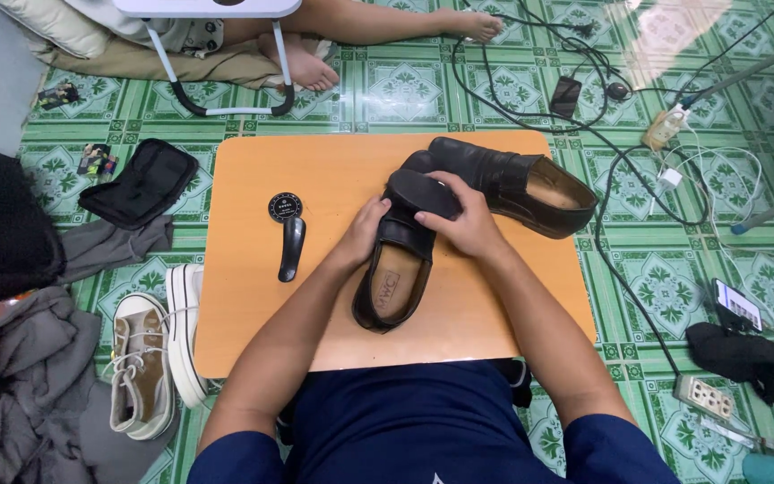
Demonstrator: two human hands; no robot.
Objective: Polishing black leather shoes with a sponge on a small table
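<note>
Nearest me, the black loafer point(396, 269) lies on the low wooden table point(253, 305), heel toward me. Left hand point(367, 229) braces its side, fingers pressed together; right hand point(463, 220) cups the toe, fingers curled over. Leather feels stiff, smooth, likely slippery; gripping the sides seems safest.

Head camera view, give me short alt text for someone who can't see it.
Seen from above, a person's left hand and right hand grip the toe of a black leather shoe on a small orange table, with its matching shoe lying behind. A round black tin and black shoehorn sit to the left, above green patterned floor tiles.
</note>
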